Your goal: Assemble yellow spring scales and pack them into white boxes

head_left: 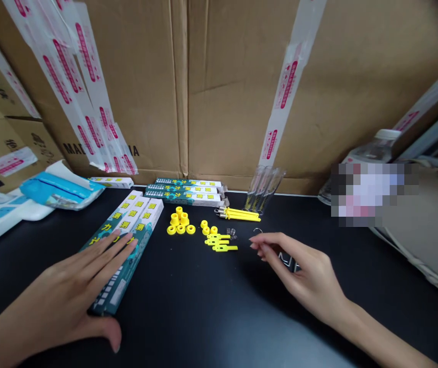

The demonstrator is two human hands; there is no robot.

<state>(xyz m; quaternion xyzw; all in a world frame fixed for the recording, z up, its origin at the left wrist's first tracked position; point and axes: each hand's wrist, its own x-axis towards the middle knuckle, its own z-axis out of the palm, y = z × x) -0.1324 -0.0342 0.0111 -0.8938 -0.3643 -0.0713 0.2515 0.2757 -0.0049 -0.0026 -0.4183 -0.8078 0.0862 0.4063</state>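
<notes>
My left hand (84, 276) lies flat with fingers stretched over long green-and-white boxes (127, 266) at the left. My right hand (299, 263) is closed in a pinch at centre right. A thin metal hook (257, 230) shows just above its fingertips; whether they grip it I cannot tell. Bent metal pieces (288, 260) are partly hidden under that hand. To its left lie flat yellow plastic pieces (222, 243), small dark springs (231, 233) and small yellow caps (208, 228). Yellow rings and flanged sleeves (180, 220) are grouped farther left. Yellow rods with metal ends (239, 213) lie behind.
Clear tubes (264, 189) stand against the cardboard wall (226, 102). Green-and-white boxes (184, 191) lie at the back. A blue tissue pack (63, 186) and a white power strip (0, 222) are at left. A plastic bottle (382, 148) and a beige bag (429, 225) stand at right.
</notes>
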